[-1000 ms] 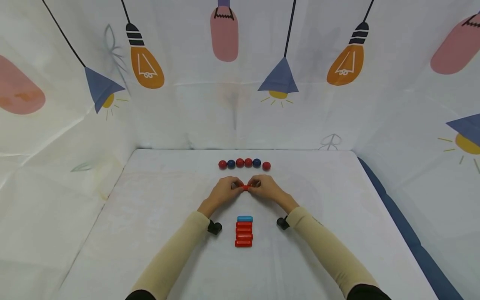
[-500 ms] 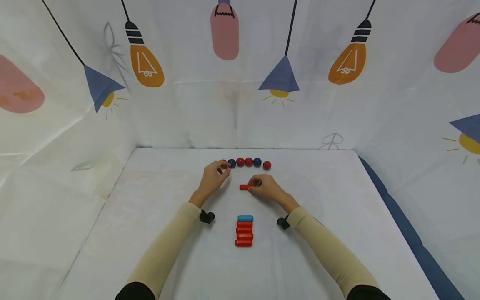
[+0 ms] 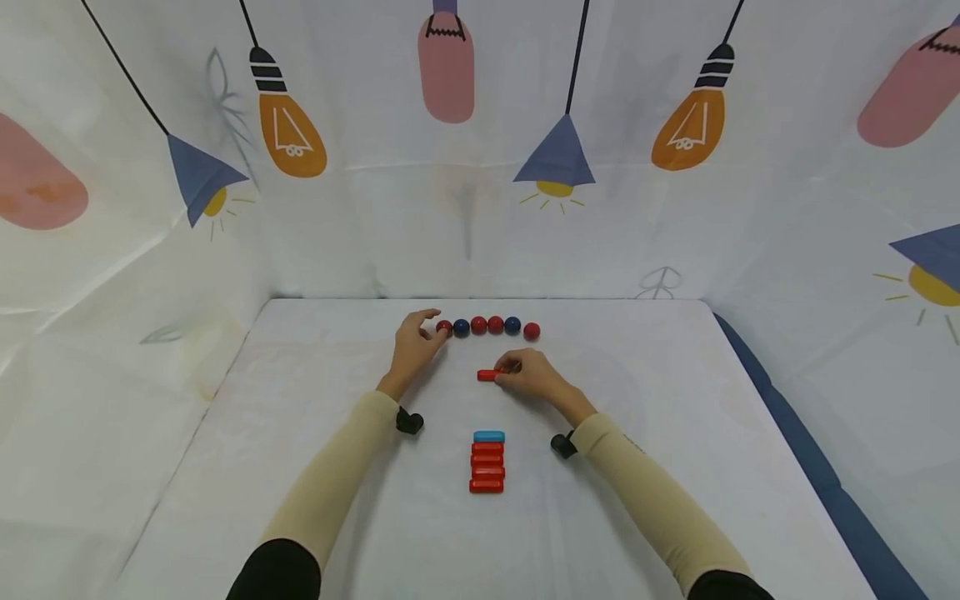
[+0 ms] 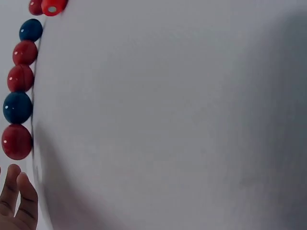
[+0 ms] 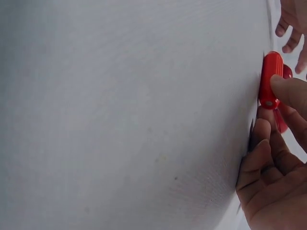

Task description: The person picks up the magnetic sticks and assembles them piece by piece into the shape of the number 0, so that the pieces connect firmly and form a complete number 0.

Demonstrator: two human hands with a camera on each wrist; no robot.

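My left hand (image 3: 412, 343) reaches to the left end of a row of balls. Its thumb and fingers are spread beside the leftmost red ball (image 3: 444, 327); in the left wrist view, the visible fingers (image 4: 28, 199) stand just short of that ball (image 4: 17, 142). A short red rod (image 3: 487, 375) lies crosswise nearer the middle of the table. My right hand (image 3: 531, 374) pinches its right end between thumb and finger. The right wrist view shows the thumb on the rod (image 5: 271, 79), with the other fingers curled below.
Rightward along the row sit blue balls (image 3: 461, 327) and more red balls (image 3: 478, 325), the last red one (image 3: 532, 332) slightly apart. Closer to me, a blue rod (image 3: 489, 436) tops a column of several red rods (image 3: 487, 472). A patterned white cloth (image 3: 420, 225) stands behind the table (image 3: 600, 517).
My left hand has let go of the red rod's left end and moved up and left to the leftmost red ball, its fingers spreading. The right hand has kept its hold in place.
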